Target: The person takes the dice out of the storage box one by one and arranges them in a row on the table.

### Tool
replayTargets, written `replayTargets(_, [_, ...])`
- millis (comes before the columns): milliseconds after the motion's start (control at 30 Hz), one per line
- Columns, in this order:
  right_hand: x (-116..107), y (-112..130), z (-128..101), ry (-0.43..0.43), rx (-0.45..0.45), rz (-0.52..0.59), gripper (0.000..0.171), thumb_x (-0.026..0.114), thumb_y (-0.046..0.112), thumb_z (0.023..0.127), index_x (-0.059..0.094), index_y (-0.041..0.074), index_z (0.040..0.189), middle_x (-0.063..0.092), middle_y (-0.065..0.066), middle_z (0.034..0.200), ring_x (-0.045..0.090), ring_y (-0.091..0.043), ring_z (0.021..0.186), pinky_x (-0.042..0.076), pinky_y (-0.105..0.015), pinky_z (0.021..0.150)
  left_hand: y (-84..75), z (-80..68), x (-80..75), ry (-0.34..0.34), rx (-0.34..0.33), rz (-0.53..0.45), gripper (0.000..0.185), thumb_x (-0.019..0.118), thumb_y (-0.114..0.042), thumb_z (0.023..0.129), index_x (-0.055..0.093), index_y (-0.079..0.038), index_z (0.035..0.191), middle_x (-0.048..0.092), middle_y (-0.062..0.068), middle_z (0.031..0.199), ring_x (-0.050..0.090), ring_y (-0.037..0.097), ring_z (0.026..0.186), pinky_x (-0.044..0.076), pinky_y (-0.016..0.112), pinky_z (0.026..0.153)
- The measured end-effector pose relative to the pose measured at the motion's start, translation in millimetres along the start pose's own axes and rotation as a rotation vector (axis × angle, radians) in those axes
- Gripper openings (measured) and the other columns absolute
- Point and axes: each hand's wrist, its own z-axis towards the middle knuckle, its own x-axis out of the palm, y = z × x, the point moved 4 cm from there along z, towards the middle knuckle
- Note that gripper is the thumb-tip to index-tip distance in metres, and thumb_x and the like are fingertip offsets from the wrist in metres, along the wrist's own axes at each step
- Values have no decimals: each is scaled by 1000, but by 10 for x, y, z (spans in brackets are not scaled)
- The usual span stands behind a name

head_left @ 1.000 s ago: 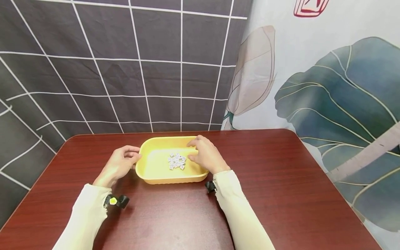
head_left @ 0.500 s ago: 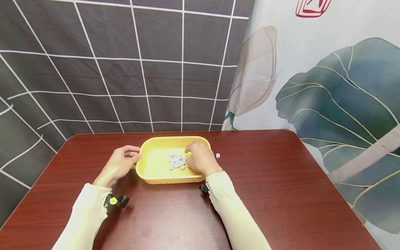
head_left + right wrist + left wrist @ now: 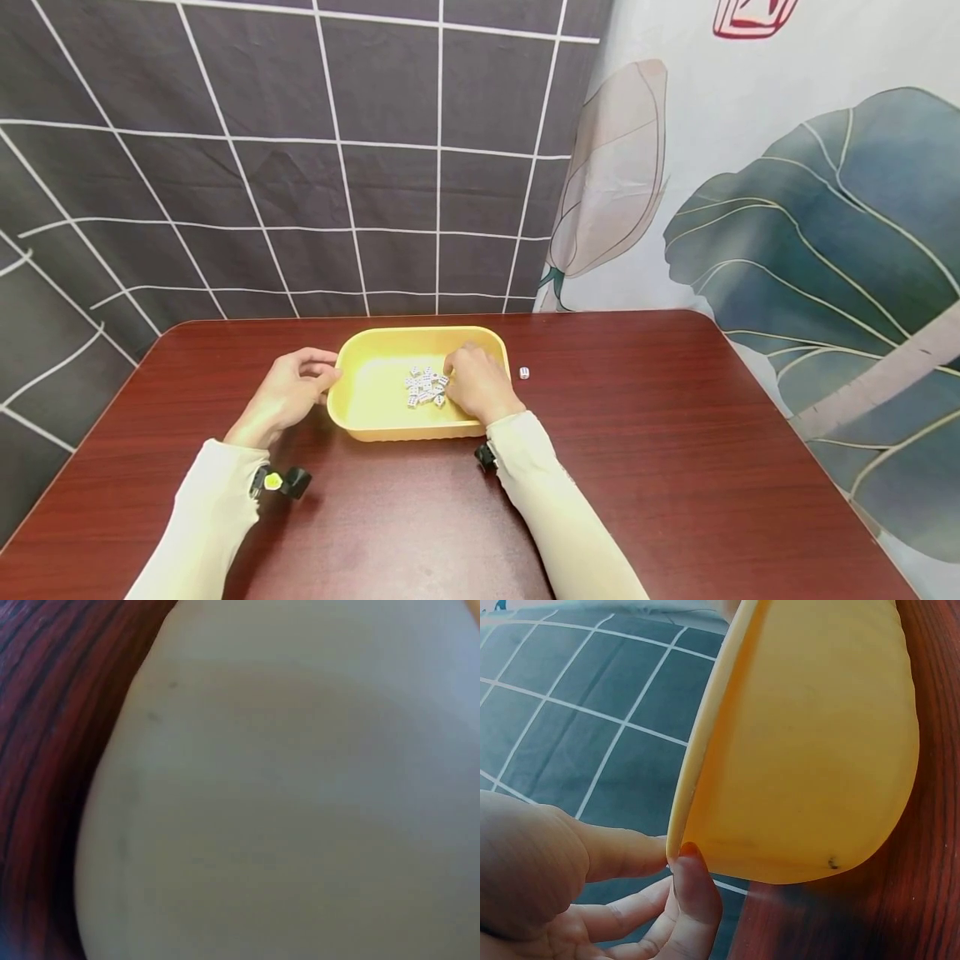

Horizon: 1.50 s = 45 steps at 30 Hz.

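- Right hand has drawn further into the shallow yellow plastic tray, fingers curled onto the small white dice; grasp undeterminable.
- Left hand pinches the tray rim.
- One white die lies on the dark red table, right of the right hand.

A dark red wooden table with rounded corners filled the lower part of the head view, its grain running lengthwise and its polished top catching soft, even light. Behind it hung a dark grey cloth backdrop crossed by thin white lines in a loose grid, slightly creased. To the right, a pale curtain carried large printed leaves in blue-green and a beige one nearer the middle, with a red mark at the top edge.
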Motion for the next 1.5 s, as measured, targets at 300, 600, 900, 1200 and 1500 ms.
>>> replayTargets(300, [13,3,8,-15,19,-24,5,77,8,80,74,12,81,67,-5,93,65,-23,90,56,-40,79,-10,-11,-5,-5,2,9,39,59,-8,101,52,12,133,64,30,116,67,14,81,59,23,68])
replayTargets(600, [-1,-3,8,-5,15,-13,9,81,12,81,72,11,82,68,-6,94,65,-24,89,56,-40,82,-21,-12,-8,-8,7,9,38,59,-8,100,52,12,133,64,31,116,66,13,80,59,23,67])
replayTargets(900, [-16,-2,3,-7,0,-18,10,79,7,79,71,12,77,67,-5,90,63,-23,87,55,-39,82,-16,-6,-4,-6,3,13,38,59,-8,100,53,12,133,64,30,116,66,13,81,59,22,68])
replayTargets(1200, [-60,-17,2,5,-11,39,7,79,9,82,73,9,81,67,-7,94,61,-23,89,54,-38,86,-13,-14,10,-1,3,6,38,59,-7,100,53,12,133,64,30,116,66,12,80,59,22,67])
replayTargets(1500, [-121,-28,10,-4,-27,110,9,82,10,82,73,9,83,67,-8,99,60,-21,93,55,-37,89,-4,-1,0,-4,0,14,39,59,-8,100,52,12,133,64,30,116,67,14,82,59,23,68])
